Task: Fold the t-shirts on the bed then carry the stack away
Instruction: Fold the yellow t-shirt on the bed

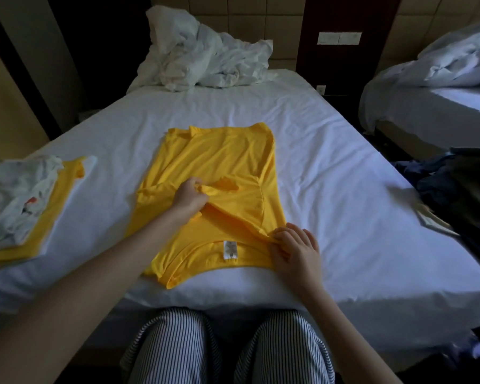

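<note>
**Yellow shirt, sleeve fold in hand**

The yellow t-shirt (222, 162) lay in the middle of the bed (330, 167), collar toward you, with its white label (230, 249) face up just inside the neckline. Your left hand (190, 195) was clenched round a bunch of cloth near the shirt's middle, which looked like a sleeve drawn inward. Your right hand (294, 248) pinched the near right shoulder between thumb and fingers, and its outer fingers were spread toward the sheet. The right side ran in a fairly straight edge. The left side looked looser and more wrinkled.

The step in hand seemed to be settling that sleeve inside the body. To do it well, you wanted the right hand to act as an anchor on the shoulder while the left laid the sleeve flat rather than bunched, then swept outward to press out the creases. Thin jersey like this would probably slide and ruck, so a slow pull along the seam suited it better than a tug. The long edges needed to run parallel before you doubled the shirt over, or it would sit crooked on the pile.

That stack (20, 206), a white shirt on a yellow one, lay well apart at the bed's left. A heap of dark clothes (455, 184) sat at the right edge, and a crumpled duvet (205, 56) lay at the head.
</note>
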Available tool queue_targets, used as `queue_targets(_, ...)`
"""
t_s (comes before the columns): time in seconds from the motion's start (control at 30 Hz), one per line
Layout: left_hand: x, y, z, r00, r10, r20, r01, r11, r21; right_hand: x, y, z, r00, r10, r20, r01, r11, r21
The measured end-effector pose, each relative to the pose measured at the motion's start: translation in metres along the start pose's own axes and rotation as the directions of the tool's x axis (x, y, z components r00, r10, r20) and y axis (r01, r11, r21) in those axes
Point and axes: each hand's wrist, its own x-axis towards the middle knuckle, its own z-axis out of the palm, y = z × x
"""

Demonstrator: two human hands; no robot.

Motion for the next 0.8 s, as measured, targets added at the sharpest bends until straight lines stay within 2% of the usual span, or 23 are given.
queue_targets(0.03, -0.006, 0.005, -0.005, 0.984, 0.172, -0.043, -0.165, 0.977, 0.132, 0.000, 0.000, 0.000, 1.000, -0.011, 0.015, 0.011, 1.000, -0.003)
queue_targets(0.07, -0.013, 0.011, -0.009, 0.927, 0.368, -0.071, -0.349, 0.917, 0.192, 0.000, 0.001, 0.000, 0.999, -0.031, 0.040, 0.032, 0.999, -0.018)
queue_targets(0.1, -0.021, 0.016, -0.011, 0.861, 0.504, -0.073, -0.485, 0.854, 0.188, 0.000, 0.001, 0.000, 0.996, -0.056, 0.074, 0.059, 0.998, -0.038)
queue_targets(0.13, -0.026, 0.015, -0.010, 0.817, 0.576, -0.033, -0.562, 0.808, 0.177, 0.000, 0.002, 0.000, 0.990, -0.076, 0.114, 0.084, 0.995, -0.060)
queue_targets(0.17, -0.031, 0.009, -0.006, 0.803, 0.593, 0.052, -0.590, 0.782, 0.200, 0.001, 0.002, -0.001, 0.984, -0.088, 0.158, 0.101, 0.992, -0.079)
queue_targets(0.2, -0.036, -0.001, 0.002, 0.802, 0.575, 0.162, -0.596, 0.759, 0.261, 0.001, 0.002, -0.002, 0.975, -0.090, 0.202, 0.110, 0.990, -0.090)
queue_targets(0.27, -0.046, -0.031, 0.019, 0.814, 0.450, 0.367, -0.580, 0.664, 0.472, 0.002, 0.001, -0.005, 0.949, -0.083, 0.303, 0.116, 0.989, -0.092)
queue_targets(0.3, -0.051, -0.042, 0.024, 0.826, 0.395, 0.401, -0.562, 0.618, 0.549, 0.002, 0.001, -0.006, 0.933, -0.091, 0.348, 0.132, 0.987, -0.096)
queue_targets(0.37, -0.058, -0.050, 0.027, 0.832, 0.388, 0.397, -0.555, 0.596, 0.580, -0.001, -0.001, -0.008, 0.913, -0.113, 0.391, 0.168, 0.980, -0.110)
queue_targets(0.47, -0.067, -0.051, 0.017, 0.803, 0.394, 0.447, -0.594, 0.575, 0.562, -0.001, 0.000, -0.012, 0.885, -0.120, 0.449, 0.185, 0.977, -0.103)
queue_targets(0.63, -0.083, -0.068, -0.025, 0.802, 0.329, 0.499, -0.568, 0.678, 0.466, 0.000, 0.003, -0.017, 0.857, -0.109, 0.504, 0.172, 0.982, -0.079)
queue_targets(0.7, -0.087, -0.069, -0.039, 0.801, 0.293, 0.522, -0.570, 0.642, 0.514, 0.000, 0.001, -0.018, 0.873, -0.095, 0.479, 0.145, 0.987, -0.068)
queue_targets(0.8, -0.093, -0.071, -0.056, 0.799, 0.253, 0.545, -0.589, 0.510, 0.627, -0.003, 0.000, -0.019, 0.892, -0.065, 0.448, 0.102, 0.993, -0.058)
